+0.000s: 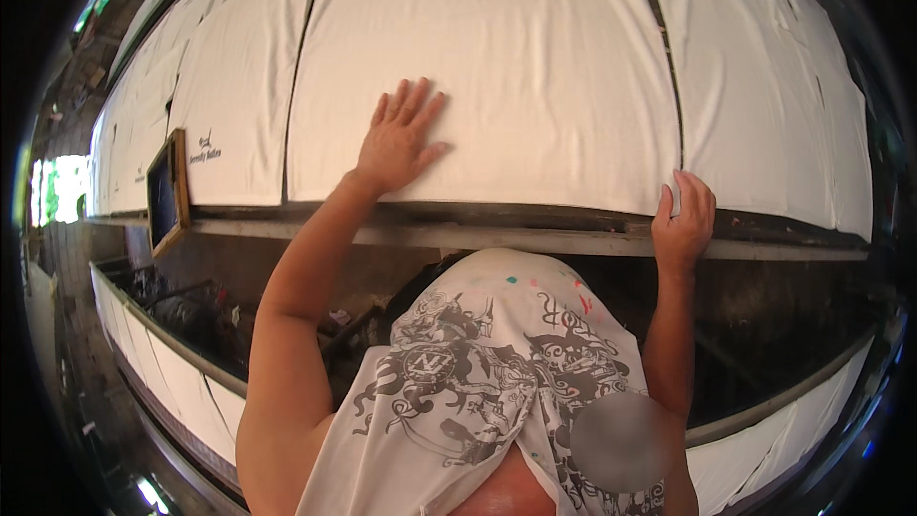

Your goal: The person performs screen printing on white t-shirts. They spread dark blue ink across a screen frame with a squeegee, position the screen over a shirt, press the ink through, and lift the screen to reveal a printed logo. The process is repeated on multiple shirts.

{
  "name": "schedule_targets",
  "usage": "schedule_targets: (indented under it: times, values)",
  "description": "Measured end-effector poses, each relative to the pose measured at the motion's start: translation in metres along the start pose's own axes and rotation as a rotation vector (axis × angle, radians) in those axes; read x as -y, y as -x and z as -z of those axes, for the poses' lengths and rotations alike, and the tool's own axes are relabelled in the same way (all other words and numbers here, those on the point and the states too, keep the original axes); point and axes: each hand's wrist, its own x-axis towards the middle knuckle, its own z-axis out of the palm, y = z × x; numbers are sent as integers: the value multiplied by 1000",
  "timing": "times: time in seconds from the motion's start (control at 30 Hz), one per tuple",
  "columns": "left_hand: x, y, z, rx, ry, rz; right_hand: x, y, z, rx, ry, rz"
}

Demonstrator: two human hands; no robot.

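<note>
A wide piece of white cloth [516, 67] is spread over the long table before me, with soft creases running down its right half. My left hand [396, 139] lies flat on this cloth, left of its middle, fingers spread and holding nothing. At the lower right corner of the cloth rests my right hand [684, 220]. Its thumb and fingers are apart, beside the dark gap that parts this piece from the white cloth panel [764, 96] on the right. No object shows in that hand.
Further left lies another white cloth panel [239, 86] with a small dark print. A wooden-framed screen [168, 193] leans at the table's front edge there. The table's rail [535, 235] runs in front of me. Behind me stands another long table with white cloth [172, 358].
</note>
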Motion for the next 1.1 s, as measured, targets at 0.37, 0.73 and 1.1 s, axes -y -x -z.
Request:
schedule_targets:
  times: [0.37, 0.73, 1.1]
  values:
    - [8, 44, -4, 0, -73, 133, 134, -82, -97, 551, -176, 655]
    - [-48, -30, -5, -9, 64, -14, 130, -79, -98, 562, -176, 694]
    - [-50, 14, 1, 36, 112, -43, 115, -55, -79, 502, -38, 393]
